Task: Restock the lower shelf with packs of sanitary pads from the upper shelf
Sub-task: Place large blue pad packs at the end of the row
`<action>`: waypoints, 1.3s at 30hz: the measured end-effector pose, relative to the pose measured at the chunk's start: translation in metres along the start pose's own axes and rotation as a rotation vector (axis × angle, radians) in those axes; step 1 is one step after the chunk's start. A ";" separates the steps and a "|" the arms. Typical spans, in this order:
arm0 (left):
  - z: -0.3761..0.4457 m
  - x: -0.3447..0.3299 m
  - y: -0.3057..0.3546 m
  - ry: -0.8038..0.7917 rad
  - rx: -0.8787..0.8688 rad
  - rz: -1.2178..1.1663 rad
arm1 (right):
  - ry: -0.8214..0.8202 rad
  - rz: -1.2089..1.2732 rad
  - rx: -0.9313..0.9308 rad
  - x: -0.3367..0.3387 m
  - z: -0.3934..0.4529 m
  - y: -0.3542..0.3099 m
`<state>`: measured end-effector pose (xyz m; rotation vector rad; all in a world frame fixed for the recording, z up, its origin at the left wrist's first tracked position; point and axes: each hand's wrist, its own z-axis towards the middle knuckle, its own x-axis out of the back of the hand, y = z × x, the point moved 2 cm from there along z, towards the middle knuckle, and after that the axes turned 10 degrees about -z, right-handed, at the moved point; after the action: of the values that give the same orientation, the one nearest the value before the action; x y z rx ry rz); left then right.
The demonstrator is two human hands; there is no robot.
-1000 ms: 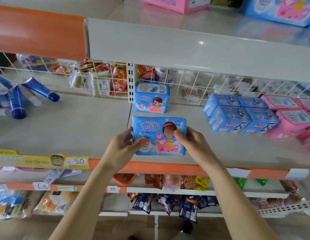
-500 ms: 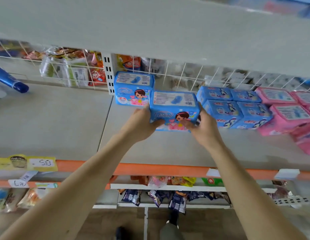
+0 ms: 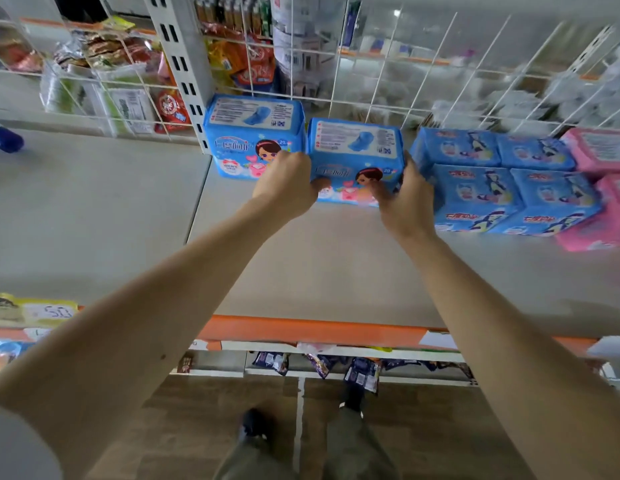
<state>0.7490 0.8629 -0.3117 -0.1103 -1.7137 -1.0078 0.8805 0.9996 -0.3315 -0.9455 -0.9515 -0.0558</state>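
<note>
Blue pad pack (image 3: 355, 157), glossy soft plastic, cartoon girl printed in front, upright on grey shelf (image 3: 319, 265). Gripped at both ends by left hand (image 3: 284, 185) and right hand (image 3: 404, 199), fingers curled round. Touching matching pack (image 3: 251, 138) on left; darker blue packs (image 3: 502, 181) just right.

The blue pad pack (image 3: 355, 161) and the matching blue pack (image 3: 253, 140) just beside it each carry the numeral "20" near the upper right of the front face; their large white brand characters are too blurred to read. A yellow price tag (image 3: 35, 311) on the shelf edge bears a handwritten "50". Print on the remaining packs and snack bags is illegible.
</note>
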 end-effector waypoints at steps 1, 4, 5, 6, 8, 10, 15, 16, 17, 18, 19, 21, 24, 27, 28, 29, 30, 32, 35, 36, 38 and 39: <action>0.004 0.001 0.000 0.007 0.012 0.003 | 0.000 0.005 -0.010 -0.003 0.005 0.000; 0.017 0.001 -0.002 0.031 0.031 0.001 | -0.025 -0.017 -0.042 -0.007 0.020 -0.001; 0.021 0.001 -0.003 0.041 0.038 0.006 | -0.030 -0.030 -0.050 -0.009 0.025 -0.001; 0.023 0.000 -0.003 0.045 0.051 0.015 | -0.033 -0.045 -0.061 -0.009 0.029 -0.001; 0.026 0.002 -0.001 0.052 0.068 0.024 | -0.034 -0.064 -0.084 -0.009 0.037 -0.001; 0.029 0.003 0.001 0.054 0.077 0.026 | -0.027 -0.077 -0.083 -0.008 0.038 -0.003; 0.030 0.001 0.001 0.006 0.105 0.058 | -0.142 -0.139 -0.162 -0.014 0.039 -0.003; 0.032 0.002 0.002 -0.017 0.110 0.070 | -0.215 -0.183 -0.209 -0.013 0.042 -0.001; 0.031 0.003 0.003 -0.047 0.118 0.054 | -0.273 -0.230 -0.233 -0.010 0.044 -0.001; 0.031 0.002 0.003 -0.063 0.116 0.020 | -0.303 -0.278 -0.245 -0.008 0.045 0.000; 0.032 0.003 0.001 -0.055 0.107 -0.006 | -0.300 -0.294 -0.242 -0.005 0.044 -0.003; 0.029 0.006 -0.003 0.010 0.097 0.005 | -0.136 -0.256 -0.157 -0.003 0.042 -0.005; 0.021 0.007 -0.003 0.071 0.060 0.040 | -0.011 -0.197 -0.116 -0.004 0.029 -0.015; 0.018 0.007 -0.007 0.086 0.035 0.018 | 0.042 -0.106 -0.090 -0.014 0.025 -0.022; 0.018 0.006 -0.007 0.092 0.024 0.020 | 0.068 -0.095 -0.081 -0.017 0.024 -0.024; 0.018 0.006 -0.007 0.092 0.022 0.021 | 0.085 -0.096 -0.074 -0.020 0.024 -0.025; 0.019 0.006 -0.007 0.096 0.013 0.020 | 0.097 -0.104 -0.072 -0.021 0.024 -0.026; 0.022 0.006 -0.006 0.095 0.007 0.019 | 0.097 -0.124 -0.075 -0.021 0.027 -0.026; 0.029 0.006 -0.007 0.104 0.000 0.013 | 0.097 -0.181 -0.054 -0.019 0.033 -0.024; 0.031 0.006 -0.007 0.115 -0.006 0.013 | 0.094 -0.200 -0.045 -0.019 0.035 -0.023; 0.031 0.004 -0.008 0.119 -0.010 0.009 | 0.099 -0.227 -0.032 -0.019 0.037 -0.021; 0.030 0.003 -0.008 0.119 -0.004 0.010 | 0.098 -0.236 -0.029 -0.018 0.037 -0.022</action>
<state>0.7212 0.8767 -0.3150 -0.0606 -1.6011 -0.9910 0.8356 1.0058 -0.3220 -0.8453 -0.9699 -0.3134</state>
